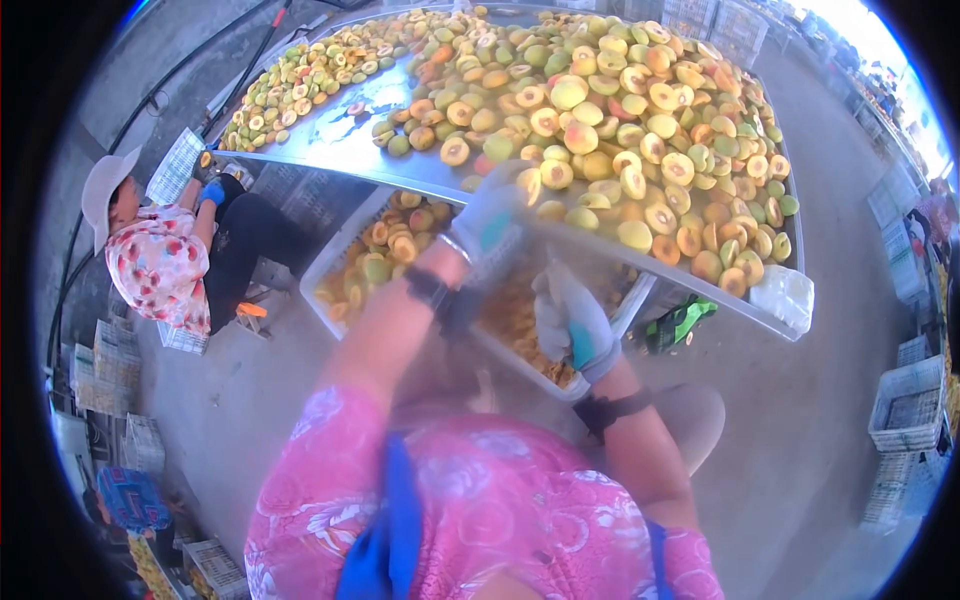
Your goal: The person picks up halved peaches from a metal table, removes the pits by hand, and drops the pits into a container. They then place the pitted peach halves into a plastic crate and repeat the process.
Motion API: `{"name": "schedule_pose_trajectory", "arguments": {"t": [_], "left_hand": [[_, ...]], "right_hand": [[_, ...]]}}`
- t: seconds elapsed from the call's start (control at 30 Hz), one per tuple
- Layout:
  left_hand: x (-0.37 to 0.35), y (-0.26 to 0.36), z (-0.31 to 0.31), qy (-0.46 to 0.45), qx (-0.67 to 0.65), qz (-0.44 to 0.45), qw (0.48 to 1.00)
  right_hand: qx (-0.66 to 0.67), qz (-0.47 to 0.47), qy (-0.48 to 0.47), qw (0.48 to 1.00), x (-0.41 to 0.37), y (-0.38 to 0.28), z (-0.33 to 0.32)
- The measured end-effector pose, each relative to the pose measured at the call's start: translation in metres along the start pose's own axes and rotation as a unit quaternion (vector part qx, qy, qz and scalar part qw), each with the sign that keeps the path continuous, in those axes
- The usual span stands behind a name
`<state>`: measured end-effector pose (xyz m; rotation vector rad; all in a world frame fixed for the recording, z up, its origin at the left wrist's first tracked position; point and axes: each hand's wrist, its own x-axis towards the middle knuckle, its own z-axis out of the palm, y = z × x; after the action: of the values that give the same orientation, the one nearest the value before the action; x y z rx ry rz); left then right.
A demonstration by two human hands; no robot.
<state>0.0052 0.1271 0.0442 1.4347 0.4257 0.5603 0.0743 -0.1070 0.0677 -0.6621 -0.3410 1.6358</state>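
My left hand (490,222), in a grey-white glove with a teal patch, is at the near edge of a metal table (335,140). It is beside halved yellow-green stone fruit (600,120) and smeared by motion, so its fingers do not show clearly. Lower and to the right, my right hand (575,318) wears a similar glove, its fingers curled together; what they hold, if anything, is hidden. Under it is a bin (555,385) of small brown pieces, perhaps pits. A crate (322,262) of cut fruit stands to the left, partly behind my left forearm.
A person (160,250) in a hat and blue gloves sits at the table's left side. A clear plastic block or bag (783,298) lies at the right corner. Below it is a green-and-black object (682,322). Stacked crates (905,405) line the right; more crates (108,365) stand left.
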Motion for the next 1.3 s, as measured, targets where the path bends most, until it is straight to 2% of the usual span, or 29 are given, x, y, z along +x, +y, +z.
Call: {"name": "schedule_pose_trajectory", "arguments": {"t": [0.07,0.17,0.2,0.27,0.33,0.4,0.53,0.6,0.63,0.7,0.73,0.8,0.83,0.9,1.03,1.1,1.17,1.2,1.3], "left_hand": [[-0.019,-0.005,0.019,0.070,0.096,0.135,0.984],[-0.049,0.005,0.041,0.050,0.100,0.128,0.985],[-0.045,-0.003,0.043,0.023,-0.123,0.066,0.990],[-0.061,0.004,0.057,0.022,-0.082,0.062,0.994],[-0.073,0.007,0.064,0.023,-0.041,0.059,0.997],[-0.076,0.001,0.064,-0.011,-0.234,0.017,0.972],[-0.076,-0.005,0.068,-0.033,-0.185,0.028,0.982],[-0.073,-0.007,0.076,-0.007,-0.410,-0.035,0.912],[-0.072,-0.007,0.079,-0.008,-0.409,-0.036,0.912],[-0.071,-0.007,0.083,0.072,-0.302,-0.042,0.950],[-0.073,-0.007,0.082,0.071,-0.301,-0.043,0.950],[-0.077,-0.007,0.080,0.047,-0.196,-0.022,0.979],[-0.075,-0.010,0.081,0.047,-0.195,-0.023,0.979],[-0.069,-0.015,0.086,0.062,-0.281,-0.035,0.957],[-0.070,-0.007,0.092,0.063,-0.294,-0.026,0.953],[-0.078,-0.003,0.093,0.057,-0.281,-0.039,0.957],[-0.080,-0.003,0.091,0.070,-0.241,-0.021,0.968],[-0.081,-0.003,0.090,0.082,-0.200,-0.004,0.976],[-0.082,-0.005,0.085,0.074,-0.176,0.011,0.982]], "right_hand": [[-0.073,-0.010,0.074,0.994,0.004,0.000,0.005],[-0.128,-0.053,0.101,0.985,0.014,0.010,-0.006],[-0.127,-0.053,0.103,0.985,0.016,0.011,-0.006],[-0.200,-0.094,0.162,0.962,0.017,0.013,-0.002],[-0.214,-0.106,0.158,0.958,0.017,0.014,-0.006],[-0.227,-0.119,0.154,0.954,0.016,0.013,-0.007],[-0.249,-0.147,0.171,0.942,0.016,0.013,-0.007],[-0.245,-0.172,0.174,0.938,0.016,0.014,-0.007],[-0.240,-0.140,0.180,0.944,0.015,0.013,-0.007],[-0.233,-0.108,0.186,0.948,0.012,0.011,-0.005],[-0.234,-0.087,0.176,0.952,0.009,0.008,-0.002],[-0.233,-0.065,0.167,0.956,0.008,0.008,-0.002],[-0.219,-0.059,0.158,0.961,0.009,0.009,-0.005],[-0.205,-0.053,0.150,0.966,0.010,0.009,-0.007],[-0.248,-0.091,0.163,0.951,0.013,0.010,-0.010],[-0.267,-0.100,0.153,0.946,0.010,0.009,-0.002],[-0.183,-0.087,0.127,0.971,0.006,0.009,0.011],[-0.183,-0.087,0.126,0.971,0.007,0.010,0.007],[-0.163,-0.034,0.114,0.980,0.010,0.011,-0.001]]}}
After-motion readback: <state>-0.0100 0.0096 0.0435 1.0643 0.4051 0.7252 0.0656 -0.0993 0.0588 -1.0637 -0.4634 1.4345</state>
